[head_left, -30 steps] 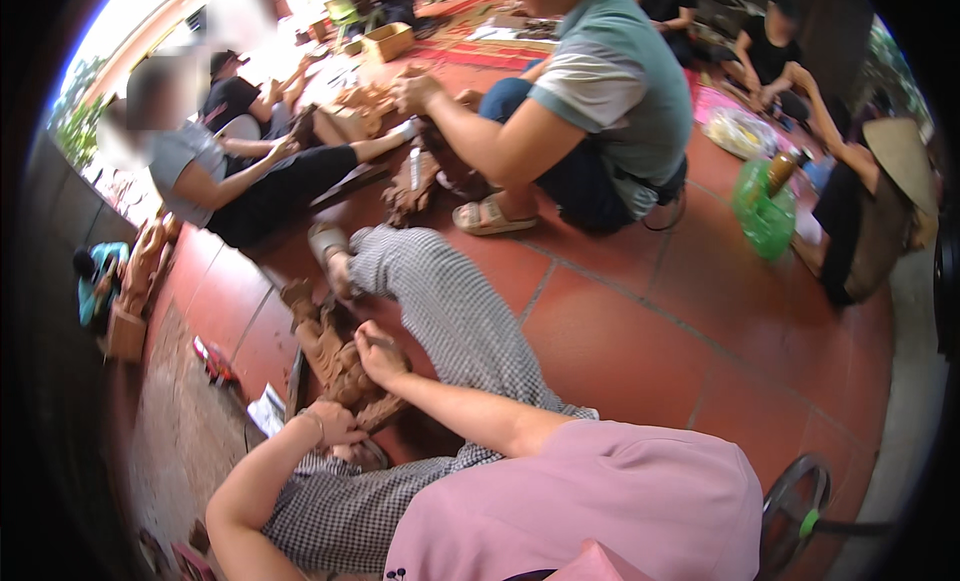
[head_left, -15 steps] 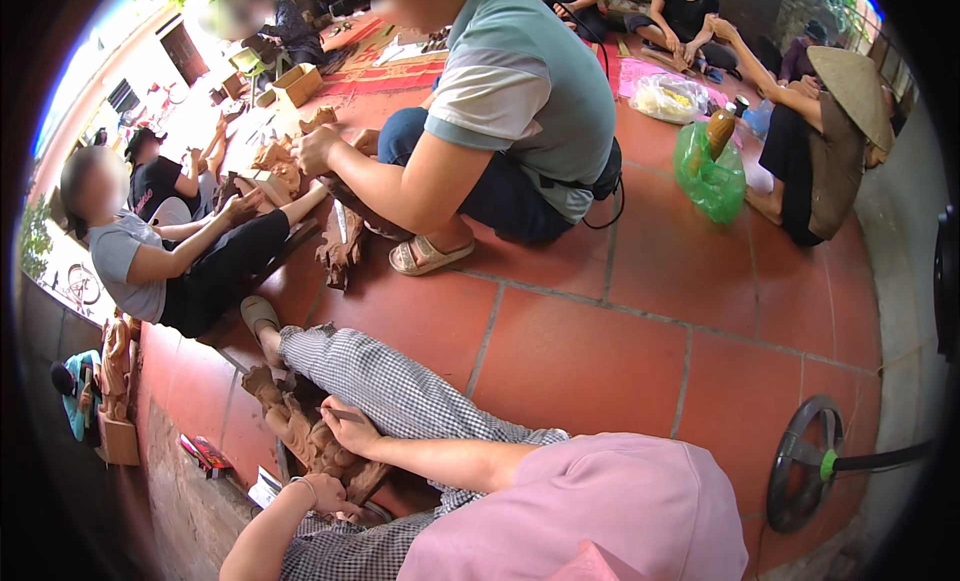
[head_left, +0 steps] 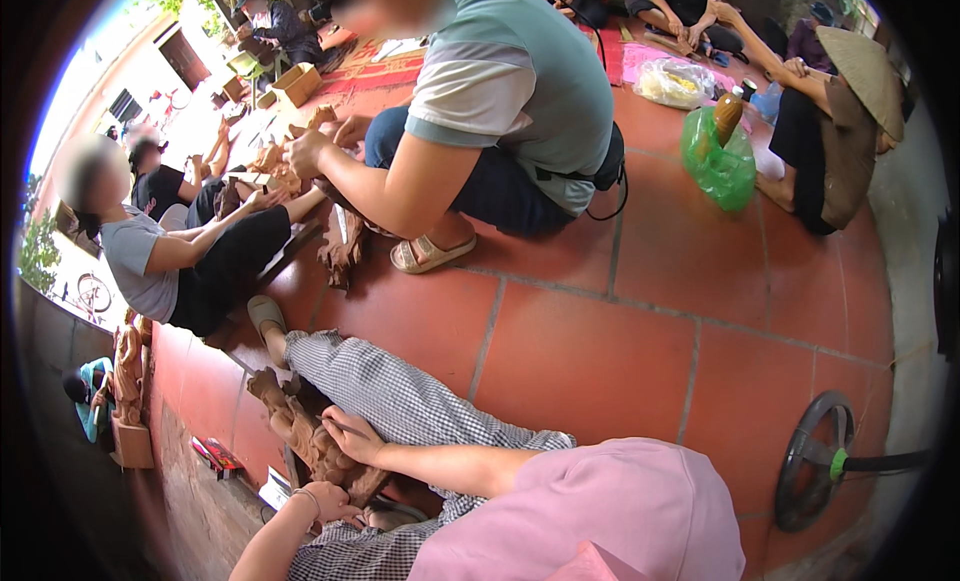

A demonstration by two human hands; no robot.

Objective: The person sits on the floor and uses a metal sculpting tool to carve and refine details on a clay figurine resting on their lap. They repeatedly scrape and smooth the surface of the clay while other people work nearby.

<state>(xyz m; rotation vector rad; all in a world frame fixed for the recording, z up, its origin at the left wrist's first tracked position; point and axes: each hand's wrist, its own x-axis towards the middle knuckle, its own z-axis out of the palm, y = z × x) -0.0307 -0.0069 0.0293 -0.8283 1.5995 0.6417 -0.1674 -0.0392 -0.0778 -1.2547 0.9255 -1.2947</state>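
A brown wood carving (head_left: 312, 443) with rounded, figure-like relief lies slanted beside my checked trousers (head_left: 410, 386). My right hand (head_left: 352, 438) is closed round a thin, flat, dark brown strip-like tool (head_left: 345, 426) over the carving's upper side; its exact kind I cannot make out. At the carving's near end, my left hand (head_left: 328, 503) is closed against the wood, a bracelet on its wrist. Its fingertips are partly hidden.
A person in a pale green shirt (head_left: 530, 91) squats ahead over rough wood. Another person (head_left: 150, 251) sits at the left. A green plastic bag (head_left: 718, 166) stands on red tiles, and a black wheel (head_left: 815, 461) is at the right. Small books (head_left: 217, 456) lie left of the carving.
The view has shifted slightly. The strip in my right hand now tilts differently over the carving. My left hand stays at the carving's near end, its fingers drawn in closer.
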